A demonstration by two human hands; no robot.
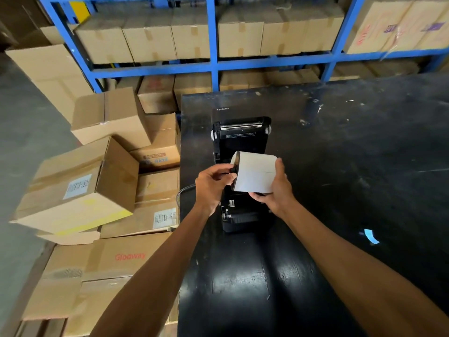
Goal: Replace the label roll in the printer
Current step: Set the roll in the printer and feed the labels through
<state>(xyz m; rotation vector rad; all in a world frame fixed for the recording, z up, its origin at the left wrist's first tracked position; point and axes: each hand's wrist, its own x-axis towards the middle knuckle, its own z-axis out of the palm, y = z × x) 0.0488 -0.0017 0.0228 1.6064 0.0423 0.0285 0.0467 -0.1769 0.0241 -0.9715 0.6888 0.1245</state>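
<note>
Label roll: one white roll [255, 172], held in the air just above the open printer, its axis running left to right, a dark core piece showing at its left end.
Right hand: the right hand [277, 188] is wrapped around the roll's right end and underside, thumb over the top, fingers closed on it.
Left hand: the left hand [212, 184] sits at the roll's left end, fingertips pinched on the dark core piece there.
Printer: one black printer [240, 171], lid tipped back and open, standing near the left edge of the worktop; the word "Xprinter" shows on the lid. A grey cable [183, 190] leaves its left side and hangs over the worktop's left edge.
Worktop: a black, glossy worktop [352, 166], scuffed and flecked with pale marks; light reflects off it near the front edge. One blue scrap of tape [371, 235] lies toward the right side, well apart from the printer.
Room: a storeroom with a grey floor [21, 132].
Boxes: many brown cardboard boxes [102, 188] stacked loosely on the floor, just beside the worktop's left edge; too many to count surely.
Shelving: one blue metal rack [213, 62] behind the worktop's far edge, its shelves filled with more cardboard boxes.
</note>
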